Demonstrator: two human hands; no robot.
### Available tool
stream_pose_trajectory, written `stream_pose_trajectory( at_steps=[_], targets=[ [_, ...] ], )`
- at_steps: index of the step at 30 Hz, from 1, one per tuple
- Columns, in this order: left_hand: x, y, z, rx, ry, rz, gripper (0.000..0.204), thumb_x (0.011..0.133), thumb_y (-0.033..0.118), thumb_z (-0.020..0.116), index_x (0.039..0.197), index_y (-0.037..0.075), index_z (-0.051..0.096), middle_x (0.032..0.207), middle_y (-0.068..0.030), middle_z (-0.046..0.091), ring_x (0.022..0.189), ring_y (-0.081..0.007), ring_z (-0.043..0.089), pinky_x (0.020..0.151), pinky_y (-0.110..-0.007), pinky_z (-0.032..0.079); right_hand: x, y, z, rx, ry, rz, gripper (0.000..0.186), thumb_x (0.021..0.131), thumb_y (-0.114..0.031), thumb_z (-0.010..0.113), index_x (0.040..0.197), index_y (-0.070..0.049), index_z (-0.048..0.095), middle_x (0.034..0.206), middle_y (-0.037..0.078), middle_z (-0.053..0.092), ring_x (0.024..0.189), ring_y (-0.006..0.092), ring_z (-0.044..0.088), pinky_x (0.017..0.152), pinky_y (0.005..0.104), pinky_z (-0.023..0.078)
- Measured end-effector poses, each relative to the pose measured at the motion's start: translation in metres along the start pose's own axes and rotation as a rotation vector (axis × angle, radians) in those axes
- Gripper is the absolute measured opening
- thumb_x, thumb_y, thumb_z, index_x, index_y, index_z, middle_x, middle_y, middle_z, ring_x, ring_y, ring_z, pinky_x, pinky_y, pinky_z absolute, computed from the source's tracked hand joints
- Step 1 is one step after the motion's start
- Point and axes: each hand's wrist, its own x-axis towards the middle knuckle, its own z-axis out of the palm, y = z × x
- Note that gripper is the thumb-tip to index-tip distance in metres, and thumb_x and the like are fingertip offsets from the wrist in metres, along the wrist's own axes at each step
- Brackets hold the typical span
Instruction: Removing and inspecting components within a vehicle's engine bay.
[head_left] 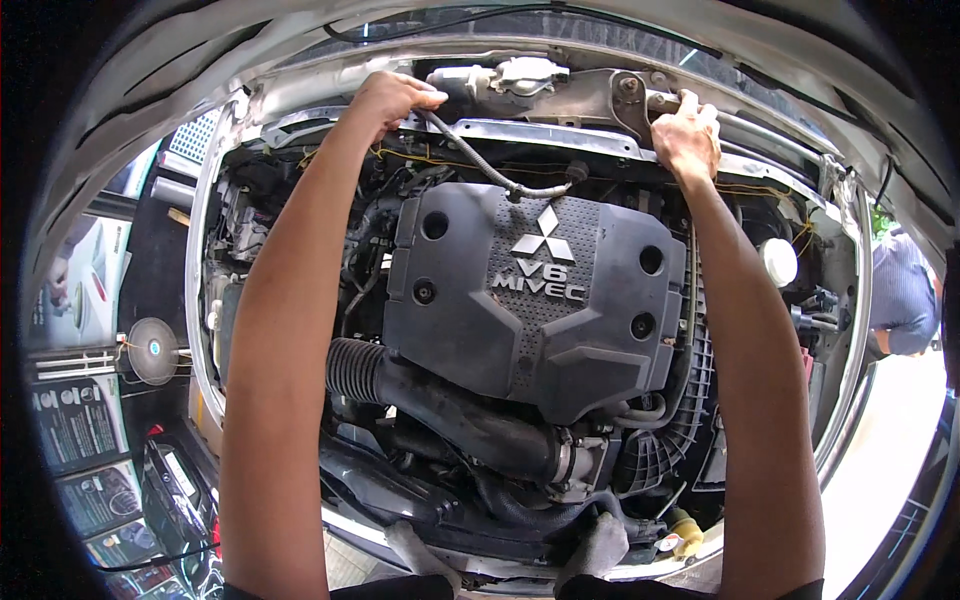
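My left hand [397, 100] is closed at the upper end of a grey braided hose [470, 152], which curves down over the black engine cover [465, 330] to a fitting at its back edge. My right hand [690, 135] has its fingers curled over a metal wiper linkage bar [662, 100] beside a bolted bracket [628, 95]. Between my hands lies the wiper motor [530, 75], behind a metal lip [560, 135] along the back of the engine bay. My forearms reach across the bay on either side of the cover.
A corrugated intake duct [355, 370] crosses the lower bay. A white-capped reservoir [777, 262] sits at the right. My grey-socked feet [410, 550] show at the front edge. Another person [900, 290] in a striped top is beyond the right fender. Display panels [80, 420] stand at the left.
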Motion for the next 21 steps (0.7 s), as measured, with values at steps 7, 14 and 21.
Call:
stream_pose_trajectory(
  at_steps=[7, 14, 21],
  targets=[
    [0.021, 0.001, 0.002, 0.541, -0.05, 0.234, 0.03, 0.071, 0.028, 0.089, 0.097, 0.015, 0.081, 0.093, -0.0062, 0.077, 0.085, -0.0191, 0.072, 0.081, -0.032, 0.054, 0.001, -0.002, 0.0, 0.003, 0.007, 0.01, 0.054, 0.089, -0.026, 0.049, 0.142, -0.017, 0.049, 0.137, 0.022, 0.051, 0.127, 0.0394, 0.052, 0.105, 0.0482, 0.044],
    [0.016, 0.006, 0.036, 0.661, 0.165, -0.049, 0.038, 0.072, 0.035, 0.088, 0.106, 0.019, 0.079, 0.098, -0.0073, 0.076, 0.09, -0.0232, 0.072, 0.087, -0.036, 0.054, 0.003, -0.002, 0.003, -0.011, 0.023, 0.003, 0.051, 0.091, -0.026, 0.05, 0.14, -0.014, 0.05, 0.135, 0.021, 0.051, 0.127, 0.0364, 0.051, 0.104, 0.0465, 0.044],
    [0.005, 0.015, 0.044, 0.669, 0.196, -0.132, 0.032, 0.075, 0.038, 0.086, 0.103, 0.026, 0.077, 0.104, -0.002, 0.075, 0.1, -0.0211, 0.07, 0.087, -0.036, 0.055, 0.003, 0.001, 0.001, -0.025, 0.006, 0.0, 0.052, 0.091, -0.026, 0.05, 0.141, -0.013, 0.049, 0.134, 0.022, 0.051, 0.127, 0.0366, 0.051, 0.105, 0.0467, 0.044]
  ],
)
